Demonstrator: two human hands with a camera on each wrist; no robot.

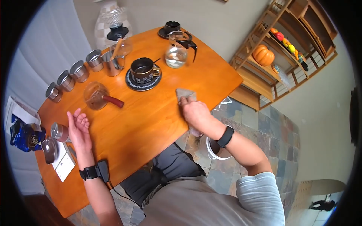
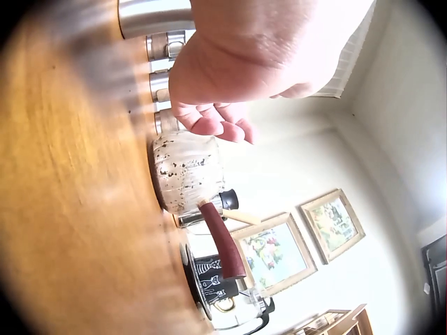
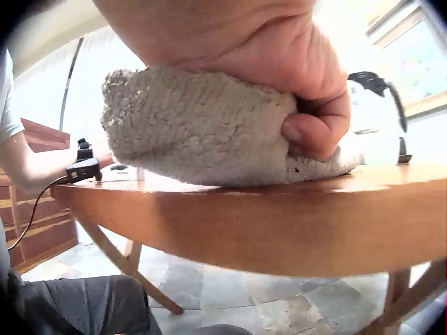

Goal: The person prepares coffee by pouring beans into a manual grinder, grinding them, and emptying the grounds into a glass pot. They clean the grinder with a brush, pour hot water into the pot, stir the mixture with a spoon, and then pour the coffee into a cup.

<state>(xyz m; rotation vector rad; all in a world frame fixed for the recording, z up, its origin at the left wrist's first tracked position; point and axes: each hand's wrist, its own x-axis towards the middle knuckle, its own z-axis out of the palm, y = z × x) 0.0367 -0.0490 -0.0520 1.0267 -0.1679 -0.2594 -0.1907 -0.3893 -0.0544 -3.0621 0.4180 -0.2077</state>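
Near the right edge of the wooden table (image 1: 151,113), my right hand (image 1: 198,115) grips a folded grey cloth (image 1: 185,93) and holds it against the tabletop. In the right wrist view the curled fingers (image 3: 318,132) bunch the terry-like cloth (image 3: 202,125) right at the table's rim. My left hand (image 1: 80,130) is palm up with loosely bent fingers and holds nothing. Close to its fingertips stands a glass pot (image 1: 94,96) with a dark red handle (image 1: 114,101). Dark specks dot the glass of that pot (image 2: 185,171) in the left wrist view.
A black cup (image 1: 143,77) on a saucer and a glass carafe (image 1: 176,58) with water stand farther back. Several metal canisters (image 1: 79,71) line the left side. By my left forearm lie a white scale (image 1: 64,165) and a blue bag (image 1: 24,133). A bucket (image 1: 213,150) stands below.
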